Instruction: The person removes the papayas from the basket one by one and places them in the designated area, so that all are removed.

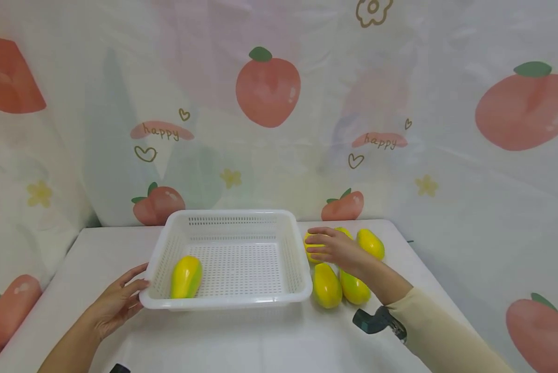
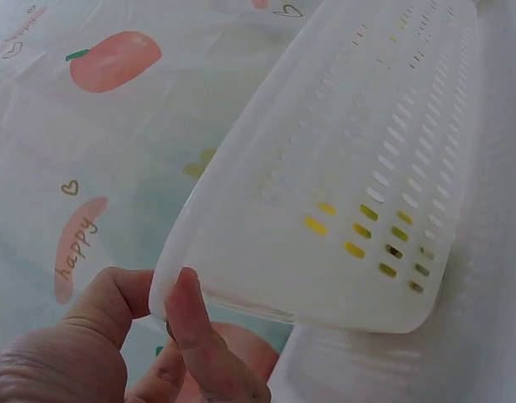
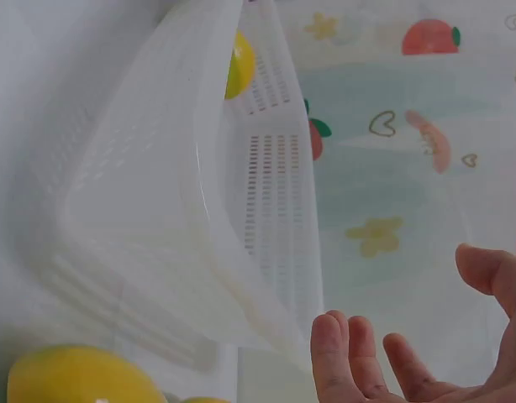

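Observation:
A white perforated plastic basket (image 1: pixel 241 269) stands on the table, with one yellow-green mango (image 1: pixel 186 277) lying inside at its left. My left hand (image 1: pixel 117 300) pinches the basket's left rim; the left wrist view shows the thumb and a finger on either side of that rim (image 2: pixel 170 294). To the right of the basket lie several mangoes (image 1: pixel 327 286). Over them is my right hand (image 1: pixel 337 249), its fingers extended toward the basket and nothing in its grasp. It partly covers the mangoes at the back. In the right wrist view, the fingers (image 3: pixel 329 357) are spread apart from the thumb.
A white cloth covers the table (image 1: pixel 204 342). Behind it hangs a backdrop (image 1: pixel 279 155) printed with peaches, hearts and flowers. A dark wrist device (image 1: pixel 376 321) is on the right forearm, close to the front mangoes.

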The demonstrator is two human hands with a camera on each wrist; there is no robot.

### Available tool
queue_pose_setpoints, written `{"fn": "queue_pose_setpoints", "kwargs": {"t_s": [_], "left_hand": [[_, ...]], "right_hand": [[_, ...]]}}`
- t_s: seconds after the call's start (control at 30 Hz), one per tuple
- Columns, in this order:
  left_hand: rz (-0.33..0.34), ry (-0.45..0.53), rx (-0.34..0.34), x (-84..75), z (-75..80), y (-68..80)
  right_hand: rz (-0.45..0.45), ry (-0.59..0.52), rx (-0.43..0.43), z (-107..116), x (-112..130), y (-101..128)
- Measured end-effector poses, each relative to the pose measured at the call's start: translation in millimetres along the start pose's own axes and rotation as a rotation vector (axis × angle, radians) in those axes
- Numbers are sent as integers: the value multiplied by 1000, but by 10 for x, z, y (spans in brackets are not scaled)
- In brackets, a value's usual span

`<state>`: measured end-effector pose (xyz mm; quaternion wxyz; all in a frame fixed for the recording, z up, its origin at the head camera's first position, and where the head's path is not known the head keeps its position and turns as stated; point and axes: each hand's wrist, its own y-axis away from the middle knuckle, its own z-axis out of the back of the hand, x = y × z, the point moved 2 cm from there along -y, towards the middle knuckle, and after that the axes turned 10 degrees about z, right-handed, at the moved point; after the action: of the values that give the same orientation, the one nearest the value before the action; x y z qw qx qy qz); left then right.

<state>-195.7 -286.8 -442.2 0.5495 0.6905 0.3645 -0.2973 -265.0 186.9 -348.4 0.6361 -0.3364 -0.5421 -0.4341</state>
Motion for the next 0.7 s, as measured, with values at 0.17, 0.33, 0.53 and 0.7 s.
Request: {"fn": "queue_pose_setpoints", "kwargs": {"t_s": [0.17, 0.33, 0.53, 0.7], "left_hand": [[4, 9, -4, 8, -8, 17], [1, 22, -3, 19, -15, 16], [-4, 16, -13, 31, -26, 17], [0, 24, -23, 31, -36, 19]], "right_hand": [[-3, -59, -32, -205, -27, -10], [3, -81, -64, -401, -120, -36], [29, -42, -104, -688, -163, -63], [59, -46, -77, -945, -200, -119]]}}
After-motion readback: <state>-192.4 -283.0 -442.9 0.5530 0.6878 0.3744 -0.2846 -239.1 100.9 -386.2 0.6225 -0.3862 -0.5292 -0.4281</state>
